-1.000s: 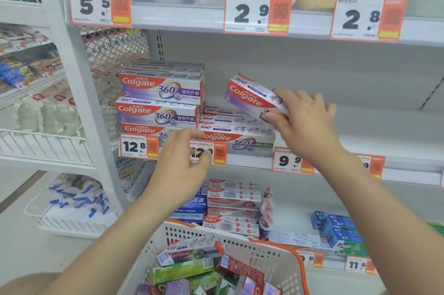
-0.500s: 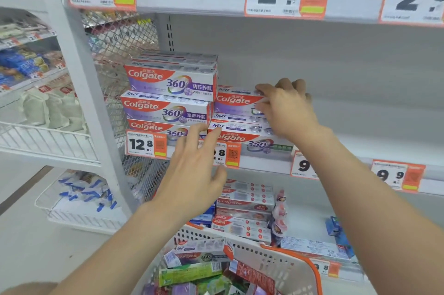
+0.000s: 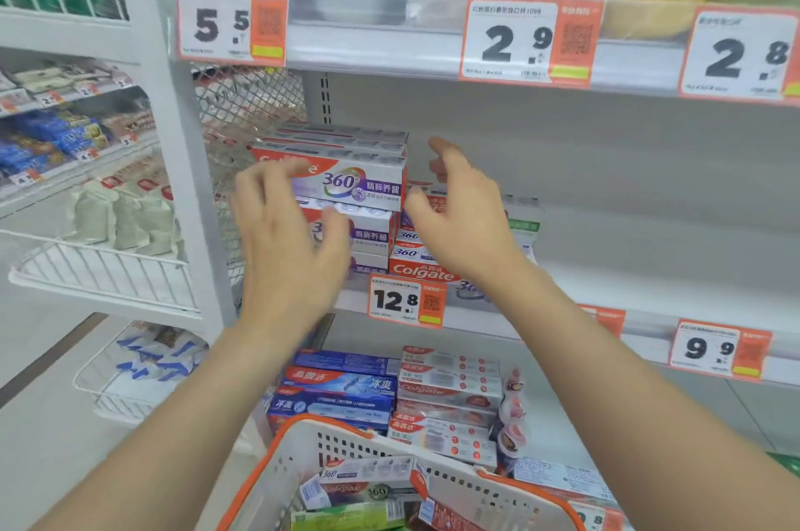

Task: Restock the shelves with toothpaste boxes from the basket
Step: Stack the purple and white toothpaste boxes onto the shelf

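Colgate 360 toothpaste boxes are stacked at the left end of the middle shelf (image 3: 649,305): a taller stack (image 3: 363,184) and, to its right, a lower stack (image 3: 415,266). My left hand (image 3: 285,245) hovers in front of the taller stack with spread, relaxed fingers and holds nothing. My right hand (image 3: 459,223) hovers over the lower stack, fingers loosely spread, also holding nothing. At the bottom of the view sits the white basket (image 3: 346,444) with an orange rim, with several toothpaste boxes (image 3: 368,487) inside.
The middle shelf right of the stacks is bare. Price tags line the shelf edges, one reading 12.8 (image 3: 404,300). The lower shelf holds blue (image 3: 337,392) and red-white (image 3: 446,396) toothpaste boxes. A white upright (image 3: 173,167) and wire shelving stand at the left.
My right hand has set its Colgate box on the lower stack and let go. Both hands now hover open in front of the stacks; the left hand has risen.
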Demonstrator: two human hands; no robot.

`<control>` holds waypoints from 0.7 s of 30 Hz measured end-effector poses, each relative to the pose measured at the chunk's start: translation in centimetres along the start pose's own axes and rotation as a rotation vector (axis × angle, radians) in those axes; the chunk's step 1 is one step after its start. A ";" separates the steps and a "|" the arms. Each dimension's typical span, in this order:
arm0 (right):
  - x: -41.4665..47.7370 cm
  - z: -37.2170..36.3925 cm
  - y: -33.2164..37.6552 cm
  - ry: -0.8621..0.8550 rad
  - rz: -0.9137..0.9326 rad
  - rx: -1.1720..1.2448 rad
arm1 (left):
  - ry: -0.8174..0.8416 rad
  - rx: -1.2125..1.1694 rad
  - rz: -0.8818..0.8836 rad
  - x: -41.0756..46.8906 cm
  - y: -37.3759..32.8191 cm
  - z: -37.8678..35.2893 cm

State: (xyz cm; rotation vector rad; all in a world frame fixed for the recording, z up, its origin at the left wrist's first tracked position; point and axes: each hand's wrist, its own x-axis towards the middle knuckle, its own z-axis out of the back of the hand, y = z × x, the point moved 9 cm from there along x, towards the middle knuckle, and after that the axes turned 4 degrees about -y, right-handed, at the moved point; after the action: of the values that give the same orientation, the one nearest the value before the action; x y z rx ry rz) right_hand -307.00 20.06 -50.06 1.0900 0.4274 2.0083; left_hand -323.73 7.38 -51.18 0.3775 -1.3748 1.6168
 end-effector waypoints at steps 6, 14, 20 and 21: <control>0.9 -2.2 0.6 -0.051 0.026 -0.038 | 0.100 0.045 0.197 4.5 4.6 -1.3; 2.0 -4.1 0.3 -0.084 0.041 -0.056 | 0.154 -0.021 0.326 5.4 8.8 -2.6; 2.3 -4.5 0.2 -0.111 0.064 -0.041 | 0.170 -0.064 0.319 5.6 10.1 -2.9; 2.2 -4.5 0.1 -0.109 0.060 -0.032 | 0.180 -0.071 0.316 5.6 10.2 -2.9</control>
State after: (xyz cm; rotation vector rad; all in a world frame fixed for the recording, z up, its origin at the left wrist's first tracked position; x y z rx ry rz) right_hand -311.42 22.01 -51.33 1.1987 0.3079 1.9890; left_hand -333.77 13.32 -54.12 -0.0306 -1.3988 1.8015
